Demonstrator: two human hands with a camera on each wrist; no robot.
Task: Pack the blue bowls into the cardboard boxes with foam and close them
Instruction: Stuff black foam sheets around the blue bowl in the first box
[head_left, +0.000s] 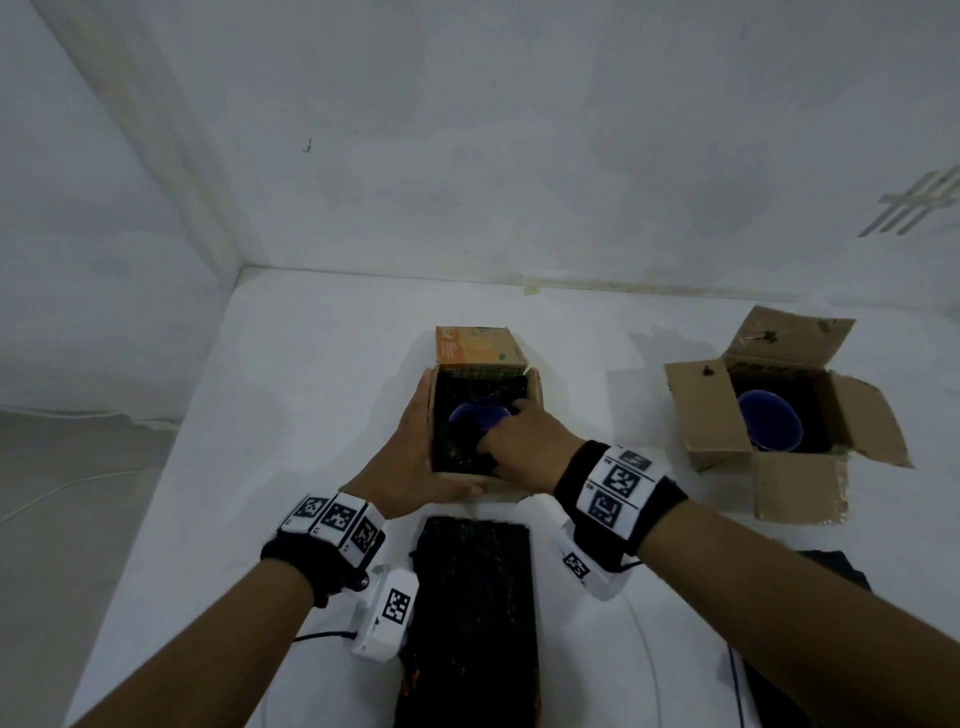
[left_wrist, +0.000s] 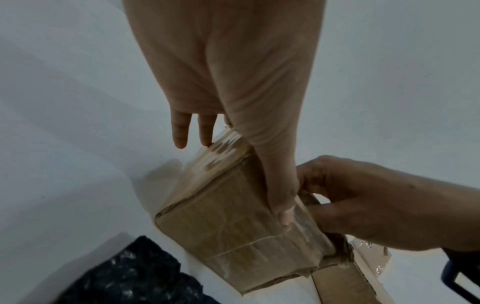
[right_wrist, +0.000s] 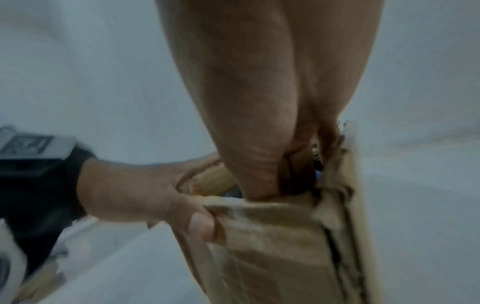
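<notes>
- the left hand (head_left: 410, 457) holds the near cardboard box (head_left: 511, 374) from its left side: the fingers lie straight along the outer left wall and the thumb (left_wrist: 281, 205) lies along the top edge of the near wall, as the left wrist view shows.
- the right hand (head_left: 524, 441) reaches into the same box from the right, its fingers down inside against the dark foam (head_left: 457, 447) and next to the bowl; whether they pinch the foam or the bowl cannot be told.
- in the right wrist view the right hand's fingers go down behind the near wall of the box (right_wrist: 272, 236), and the left thumb (right_wrist: 201, 226) presses on that wall's torn top edge.
- a blue bowl (head_left: 475, 418) sits in the middle of this box, ringed by the black foam; part of it is hidden by the right hand.
- the far flap of this box stands up, with orange print on it.
- a loose slab of black foam (head_left: 472, 613) lies on the white desk (head_left: 311, 364) just in front of the box, between the two forearms.
- a second cardboard box (head_left: 709, 415) stands well apart to the right, all four flaps open, with another blue bowl (head_left: 771, 421) inside on dark foam.
- more dark material (head_left: 774, 691) lies at the near right edge of the desk, partly cut off by the frame.
- both wrists wear black bands with white marker tags.
</notes>
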